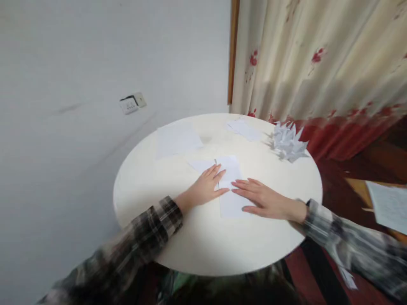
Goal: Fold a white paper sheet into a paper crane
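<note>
A white sheet of paper [233, 206] lies on the round white table [187, 237], its long side running away from me. My left hand [208, 186] rests on the sheet's left edge, fingers stretched out and thumb pointing right. From the right, my right hand [259, 198] lies flat across the sheet's middle, its fingers extended. The fingertips of both hands come close together there. Another piece of white paper [200, 165] sticks out beyond my left hand, and a small dark object that I cannot make out shows beside it.
At the back right of the table stands a cluster of folded, pointed white paper shapes [288, 142]. Flat white sheets [178, 140] lie at the back left, smaller paper pieces [244, 128] at the back. A wall socket [129, 105] and a floral curtain [302, 63] are behind.
</note>
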